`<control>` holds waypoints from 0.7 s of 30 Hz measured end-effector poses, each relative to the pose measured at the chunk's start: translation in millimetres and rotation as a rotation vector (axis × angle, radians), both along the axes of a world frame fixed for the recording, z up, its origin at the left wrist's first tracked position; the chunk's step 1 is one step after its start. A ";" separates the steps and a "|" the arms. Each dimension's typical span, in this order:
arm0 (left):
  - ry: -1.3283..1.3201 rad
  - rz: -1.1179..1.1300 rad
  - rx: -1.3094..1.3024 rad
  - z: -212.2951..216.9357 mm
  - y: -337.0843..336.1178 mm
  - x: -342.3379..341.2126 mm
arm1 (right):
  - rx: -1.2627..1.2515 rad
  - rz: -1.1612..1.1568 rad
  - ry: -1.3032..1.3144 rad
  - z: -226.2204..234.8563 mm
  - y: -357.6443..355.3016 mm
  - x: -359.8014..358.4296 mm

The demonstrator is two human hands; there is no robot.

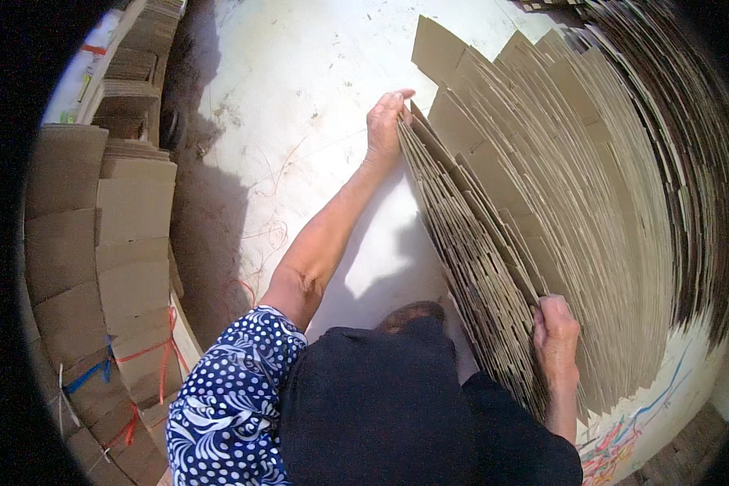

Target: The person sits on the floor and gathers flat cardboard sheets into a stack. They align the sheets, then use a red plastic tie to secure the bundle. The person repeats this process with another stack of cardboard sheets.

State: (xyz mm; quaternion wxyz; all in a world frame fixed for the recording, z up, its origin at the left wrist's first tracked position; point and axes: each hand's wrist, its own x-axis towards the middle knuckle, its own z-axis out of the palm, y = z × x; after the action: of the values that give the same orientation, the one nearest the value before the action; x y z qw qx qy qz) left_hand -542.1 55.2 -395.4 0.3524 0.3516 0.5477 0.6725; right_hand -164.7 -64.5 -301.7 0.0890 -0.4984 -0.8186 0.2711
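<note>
Many flattened brown cardboard sheets (543, 138) stand on edge in a long fanned row, leaning to the right of my body. At the far end of the nearest sheets, my left hand (387, 121) is closed round their upper corner, thumb and fingers on either side. My right hand (556, 336) grips the top edge of a cardboard sheet closer to me, its fingers curled over. Between my two hands runs a tight bundle of darker-edged cardboard sheets (470, 259). How many sheets each hand holds is hidden.
Stacked cardboard bundles (134, 211) line the left side, some tied with red and blue strips (168, 344). Darker cardboard sheets (688, 162) stand packed at the far right. Coloured strings (616, 454) lie at the lower right on the pale floor (300, 73).
</note>
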 end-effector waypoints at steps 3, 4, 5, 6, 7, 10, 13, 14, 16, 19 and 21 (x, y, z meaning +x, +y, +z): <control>0.008 -0.022 -0.009 -1.5 3.0 -3.4 | 0.019 0.038 0.028 -0.1 8.4 -5.2; -0.004 -0.020 -0.012 -4.0 2.2 -4.7 | 0.001 0.063 0.017 1.6 10.6 -6.1; -0.007 -0.024 -0.021 -7.4 0.5 -5.9 | -0.007 0.053 0.033 0.5 8.8 -5.7; -0.025 -0.016 -0.026 -6.6 0.0 -4.4 | 0.011 0.056 0.044 -1.1 8.0 -4.8; -0.043 -0.009 -0.032 -6.1 -1.7 -2.3 | 0.029 0.059 0.055 -2.8 7.3 -4.2; -0.101 0.014 -0.009 -6.1 -6.1 0.4 | 0.042 0.084 0.085 -1.1 6.1 -6.5; -0.147 0.033 -0.006 -3.9 -8.3 6.5 | 0.046 0.125 0.085 -4.1 4.4 -6.1; -0.160 0.038 -0.011 -2.4 -7.4 8.5 | 0.049 0.140 0.079 -7.2 3.3 -4.9; -0.060 0.034 -0.052 -5.1 -4.1 3.4 | 0.105 0.155 0.057 -14.5 -0.5 -2.7; 0.141 0.009 -0.045 -14.5 2.3 -4.3 | -0.046 0.117 0.000 -13.2 -7.4 0.1; 0.139 0.004 0.007 -14.2 7.3 -2.1 | 0.161 0.104 0.011 -1.2 0.4 1.6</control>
State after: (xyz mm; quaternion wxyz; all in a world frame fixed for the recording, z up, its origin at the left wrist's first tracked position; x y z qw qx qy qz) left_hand -544.2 62.5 -409.7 0.3109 0.3977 0.5693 0.6490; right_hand -163.1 -64.1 -303.0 0.1192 -0.4448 -0.8621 0.2115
